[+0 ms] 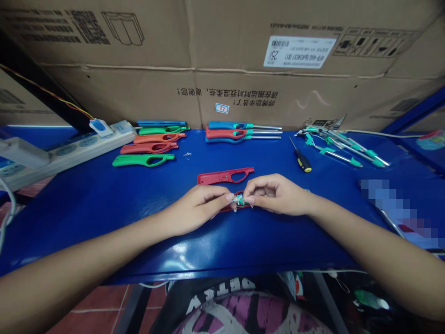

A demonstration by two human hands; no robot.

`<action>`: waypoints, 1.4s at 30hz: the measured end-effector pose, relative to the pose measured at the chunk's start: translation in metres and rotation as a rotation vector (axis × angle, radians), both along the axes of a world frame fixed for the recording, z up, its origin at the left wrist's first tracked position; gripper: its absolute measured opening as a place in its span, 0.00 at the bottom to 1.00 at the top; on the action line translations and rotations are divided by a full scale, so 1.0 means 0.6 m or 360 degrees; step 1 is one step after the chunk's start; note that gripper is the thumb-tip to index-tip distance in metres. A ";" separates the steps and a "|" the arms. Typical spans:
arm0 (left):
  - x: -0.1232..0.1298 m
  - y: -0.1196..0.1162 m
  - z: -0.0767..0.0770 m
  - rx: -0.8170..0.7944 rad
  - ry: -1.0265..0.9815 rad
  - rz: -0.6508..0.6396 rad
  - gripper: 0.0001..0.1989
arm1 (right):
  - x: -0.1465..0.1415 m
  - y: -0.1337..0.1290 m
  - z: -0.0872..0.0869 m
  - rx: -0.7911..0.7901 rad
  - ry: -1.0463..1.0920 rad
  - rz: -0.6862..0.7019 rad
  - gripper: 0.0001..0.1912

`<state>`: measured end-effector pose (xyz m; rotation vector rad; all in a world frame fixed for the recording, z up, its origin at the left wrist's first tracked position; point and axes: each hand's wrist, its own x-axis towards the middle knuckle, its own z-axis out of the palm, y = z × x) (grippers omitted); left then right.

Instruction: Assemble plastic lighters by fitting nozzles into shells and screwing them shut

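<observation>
My left hand (205,204) and my right hand (274,195) meet over the middle of the blue table, thumbs and fingers pinched. Between the fingertips is a small green and white lighter mechanism (239,200), gripped from both sides; its details are too small to make out. Directly under it lies a red lighter casing half (225,208), mostly covered by my hands. Just beyond them rests a second red casing half (224,177), its hollow inside facing up and its looped handle to the right.
Casing halves (149,147) are stacked at left beside a power strip (69,150). Lighters with metal tubes (243,132) lie at the back. A screwdriver (301,157) and several lighter innards with tubes (342,146) lie right. A cardboard box (146,79) stands behind.
</observation>
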<state>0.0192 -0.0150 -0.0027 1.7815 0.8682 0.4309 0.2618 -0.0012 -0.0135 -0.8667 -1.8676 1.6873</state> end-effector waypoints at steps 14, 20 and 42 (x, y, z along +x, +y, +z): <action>0.004 0.000 -0.005 0.0083 0.0034 -0.0003 0.17 | -0.002 -0.001 -0.006 -0.0016 -0.0051 -0.0030 0.14; 0.006 -0.002 -0.010 0.0059 0.0016 0.0025 0.17 | -0.004 -0.001 -0.007 0.0037 -0.0073 -0.0053 0.15; 0.016 -0.009 -0.013 0.0019 -0.0066 0.0115 0.17 | -0.008 -0.004 -0.001 0.0016 -0.0088 -0.0123 0.14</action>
